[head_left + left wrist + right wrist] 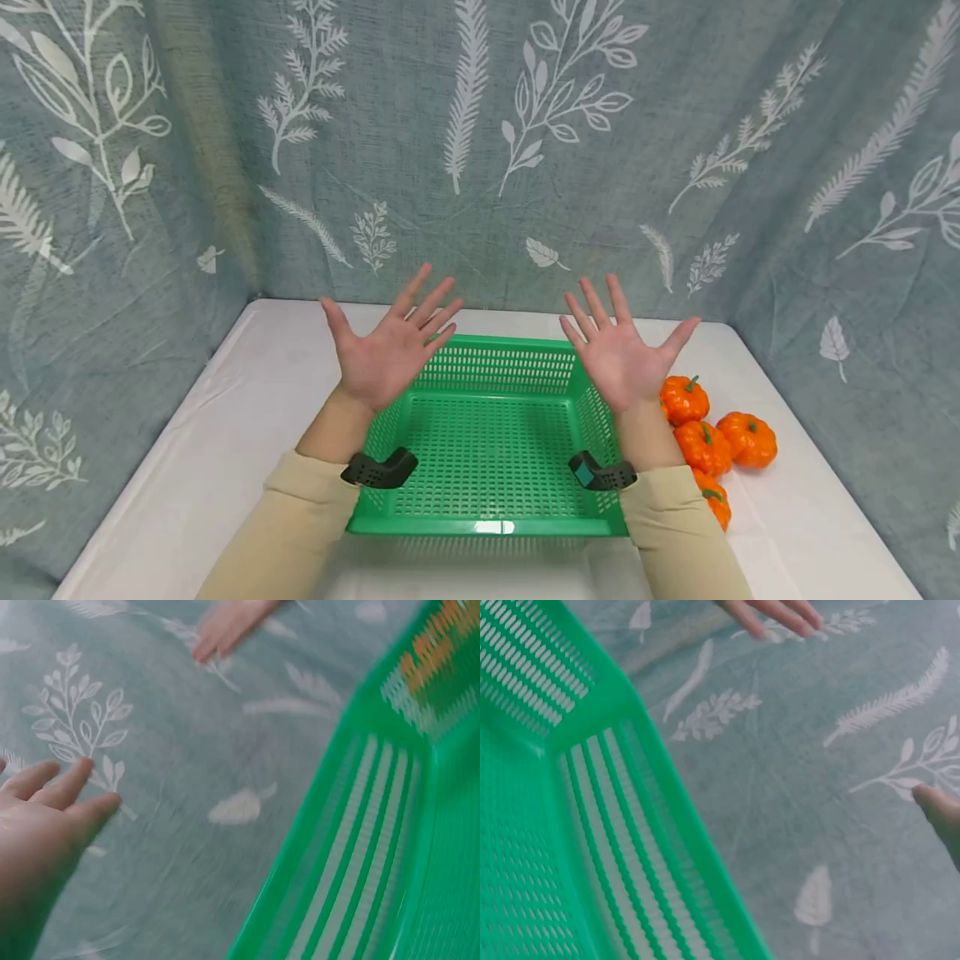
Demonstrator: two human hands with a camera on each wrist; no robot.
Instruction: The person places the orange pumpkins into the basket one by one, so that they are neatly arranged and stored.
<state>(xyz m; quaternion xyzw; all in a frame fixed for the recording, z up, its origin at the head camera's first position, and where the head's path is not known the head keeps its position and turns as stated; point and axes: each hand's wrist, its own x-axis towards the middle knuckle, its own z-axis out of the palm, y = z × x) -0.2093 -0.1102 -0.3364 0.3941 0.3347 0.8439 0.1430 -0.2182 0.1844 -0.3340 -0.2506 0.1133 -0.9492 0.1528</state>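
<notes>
A green plastic basket (491, 454) with slotted walls stands on the white table, with nothing lying inside it. Above its left side, my left hand (386, 358) is held up with the palm showing and the fingers spread; it holds nothing. My right hand (626, 362) mirrors it over the basket's right side, thumb outward, also holding nothing. Several small orange pumpkins (750, 439) with green stems sit to the right of the basket, a few partly hidden behind the right forearm. The left wrist view has the basket's slotted wall (352, 855) close by.
A white cloth (247, 408) covers the table. Grey-green curtains (420, 225) with white leaf prints hang behind and along both sides. Black straps (378, 471) circle both wrists, below them beige sleeves (285, 525).
</notes>
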